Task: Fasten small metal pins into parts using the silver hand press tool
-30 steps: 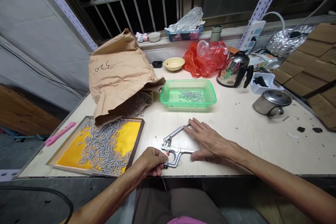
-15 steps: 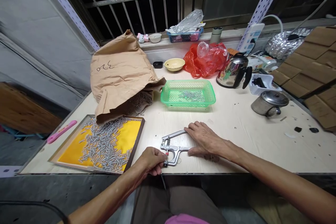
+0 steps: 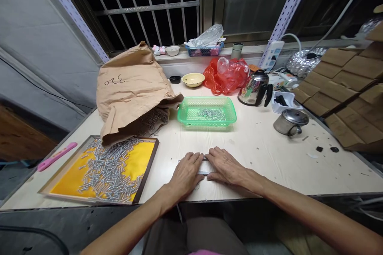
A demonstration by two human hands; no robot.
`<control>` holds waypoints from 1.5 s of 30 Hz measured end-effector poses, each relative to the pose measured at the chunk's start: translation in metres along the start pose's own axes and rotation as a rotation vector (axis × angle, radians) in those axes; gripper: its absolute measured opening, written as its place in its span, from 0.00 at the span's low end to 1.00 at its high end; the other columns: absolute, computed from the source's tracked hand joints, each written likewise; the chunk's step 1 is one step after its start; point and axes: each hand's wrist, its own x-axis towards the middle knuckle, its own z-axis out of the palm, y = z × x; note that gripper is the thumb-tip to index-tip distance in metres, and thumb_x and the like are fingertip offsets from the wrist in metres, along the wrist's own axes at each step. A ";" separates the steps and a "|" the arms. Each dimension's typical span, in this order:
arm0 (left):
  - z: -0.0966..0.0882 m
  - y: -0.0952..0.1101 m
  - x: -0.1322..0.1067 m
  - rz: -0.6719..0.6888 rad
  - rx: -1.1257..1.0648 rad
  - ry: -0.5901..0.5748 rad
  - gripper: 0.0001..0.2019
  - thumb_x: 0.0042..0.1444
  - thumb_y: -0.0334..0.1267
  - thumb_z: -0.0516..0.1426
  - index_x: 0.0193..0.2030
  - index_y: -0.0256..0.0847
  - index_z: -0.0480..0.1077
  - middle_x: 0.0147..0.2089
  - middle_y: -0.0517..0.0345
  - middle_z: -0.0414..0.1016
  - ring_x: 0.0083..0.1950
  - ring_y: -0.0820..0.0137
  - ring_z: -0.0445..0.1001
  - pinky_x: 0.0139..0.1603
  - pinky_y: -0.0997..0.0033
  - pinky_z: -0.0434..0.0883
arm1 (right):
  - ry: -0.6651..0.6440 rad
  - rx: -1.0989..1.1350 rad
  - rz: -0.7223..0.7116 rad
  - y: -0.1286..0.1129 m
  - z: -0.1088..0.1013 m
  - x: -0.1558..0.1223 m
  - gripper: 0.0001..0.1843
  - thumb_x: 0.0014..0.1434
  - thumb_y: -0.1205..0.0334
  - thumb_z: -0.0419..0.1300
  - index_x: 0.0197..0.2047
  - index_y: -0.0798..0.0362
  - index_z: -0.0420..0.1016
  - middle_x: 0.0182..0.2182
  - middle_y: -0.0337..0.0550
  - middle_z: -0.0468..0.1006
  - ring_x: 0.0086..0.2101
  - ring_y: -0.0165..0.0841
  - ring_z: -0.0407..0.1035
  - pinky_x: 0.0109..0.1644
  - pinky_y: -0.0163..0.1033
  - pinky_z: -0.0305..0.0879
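Silver hand pliers (image 3: 205,168) lie on the table near its front edge, mostly covered by my two hands. My left hand (image 3: 186,172) is closed over the head end, so the jaws and the spring are hidden. My right hand (image 3: 226,168) grips the handles, with the fingers on the far handle and the thumb on the near one. The fingertips of both hands almost meet over the tool. To the left, a shallow tray (image 3: 147,170) with a yellow bottom holds a heap of small ridged silvery metal pieces (image 3: 112,169).
Beyond my hands stands a green basket (image 3: 207,124) with some of the same pieces. A brown paper bag (image 3: 134,87) leans open over the tray. A pink-handled tool (image 3: 56,156), a kettle (image 3: 254,87), a metal cup (image 3: 289,122) and cardboard (image 3: 347,99) line the sides.
My left hand has gone from pinching at the pliers' jaw end to covering their head. My right hand remains at the handles, which look closer together. The view has shifted slightly.
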 end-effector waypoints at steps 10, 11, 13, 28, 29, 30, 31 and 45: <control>-0.010 0.000 0.013 0.073 0.109 -0.136 0.22 0.53 0.40 0.58 0.54 0.37 0.62 0.47 0.48 0.68 0.49 0.58 0.64 0.46 0.60 0.67 | 0.043 -0.080 0.058 -0.002 0.009 -0.008 0.21 0.53 0.56 0.64 0.48 0.56 0.68 0.42 0.49 0.70 0.43 0.41 0.62 0.45 0.44 0.57; -0.008 0.000 0.013 0.065 0.110 -0.131 0.18 0.54 0.39 0.57 0.51 0.38 0.64 0.46 0.49 0.68 0.48 0.59 0.64 0.44 0.61 0.67 | 0.049 -0.090 0.053 -0.003 0.011 -0.006 0.17 0.54 0.58 0.63 0.46 0.56 0.69 0.41 0.48 0.71 0.42 0.40 0.63 0.45 0.44 0.57; -0.005 0.002 0.013 0.029 0.116 -0.114 0.10 0.56 0.38 0.55 0.44 0.39 0.66 0.44 0.51 0.69 0.47 0.60 0.64 0.42 0.62 0.67 | 0.049 -0.111 0.043 -0.002 0.016 -0.002 0.08 0.58 0.61 0.60 0.40 0.55 0.70 0.38 0.46 0.71 0.40 0.38 0.64 0.43 0.42 0.56; 0.023 0.014 -0.006 -0.105 0.068 0.159 0.18 0.57 0.31 0.54 0.55 0.37 0.62 0.60 0.47 0.64 0.61 0.57 0.61 0.59 0.55 0.63 | 0.093 -0.016 -0.067 0.020 0.005 0.002 0.23 0.57 0.49 0.59 0.50 0.56 0.68 0.42 0.49 0.71 0.42 0.39 0.63 0.45 0.41 0.59; 0.030 0.019 -0.011 -0.080 0.058 0.189 0.19 0.58 0.30 0.52 0.56 0.36 0.62 0.62 0.46 0.62 0.64 0.57 0.58 0.62 0.54 0.61 | 0.103 0.006 -0.079 0.024 0.006 0.002 0.20 0.60 0.50 0.56 0.50 0.56 0.68 0.41 0.49 0.71 0.41 0.38 0.63 0.45 0.41 0.59; 0.037 0.025 -0.016 -0.054 0.041 0.208 0.18 0.59 0.29 0.51 0.57 0.36 0.62 0.62 0.46 0.62 0.65 0.57 0.56 0.63 0.54 0.60 | 0.117 0.015 -0.079 0.027 0.008 0.003 0.17 0.62 0.53 0.54 0.48 0.55 0.69 0.41 0.48 0.71 0.41 0.37 0.63 0.44 0.40 0.59; 0.044 0.031 -0.020 -0.033 0.018 0.220 0.18 0.59 0.30 0.51 0.57 0.36 0.62 0.62 0.47 0.62 0.66 0.57 0.56 0.63 0.54 0.59 | 0.135 0.006 -0.067 0.029 0.010 0.005 0.14 0.63 0.56 0.53 0.47 0.54 0.70 0.40 0.48 0.71 0.41 0.37 0.63 0.44 0.40 0.58; 0.069 0.061 -0.044 0.096 -0.098 0.394 0.19 0.58 0.42 0.55 0.55 0.38 0.64 0.55 0.46 0.69 0.60 0.58 0.64 0.61 0.56 0.62 | 0.080 -0.076 -0.251 -0.026 0.005 0.049 0.08 0.63 0.65 0.52 0.39 0.52 0.73 0.37 0.44 0.72 0.39 0.35 0.61 0.39 0.39 0.52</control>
